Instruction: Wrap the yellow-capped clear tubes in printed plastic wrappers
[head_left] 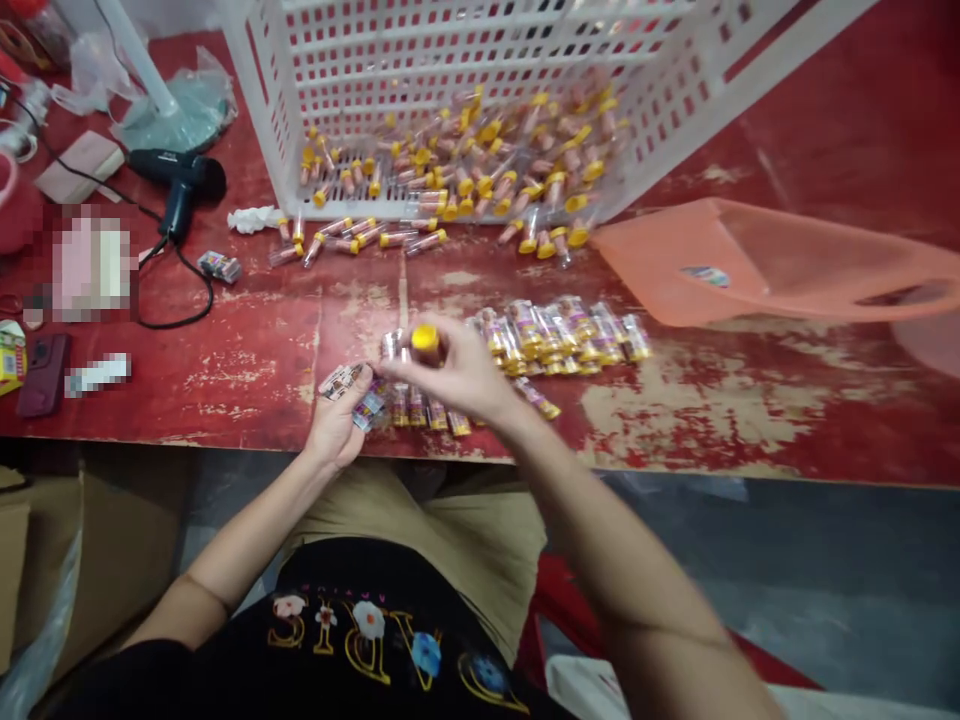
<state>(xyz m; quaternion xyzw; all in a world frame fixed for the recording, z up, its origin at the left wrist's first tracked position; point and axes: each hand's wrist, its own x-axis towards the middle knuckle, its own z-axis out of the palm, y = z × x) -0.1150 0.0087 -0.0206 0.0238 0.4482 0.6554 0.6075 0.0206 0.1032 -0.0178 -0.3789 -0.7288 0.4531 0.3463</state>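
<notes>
Near the table's front edge, my left hand is closed on a small stack of printed labels, its thumb on top. More small printed pieces show beside its fingers. Just to the right, my right hand is closed around a small tube with a yellow cap, cap toward me; the rest of the tube is blurred or hidden. Beneath and behind my right hand lie several tubes with printed wraps. A larger group of wrapped tubes lies to the right in rows.
A white plastic crate tipped toward me holds many yellow-capped tubes, some spilled in front. An orange scoop lies right. A hair dryer, its cord, a phone and a pink basin are left.
</notes>
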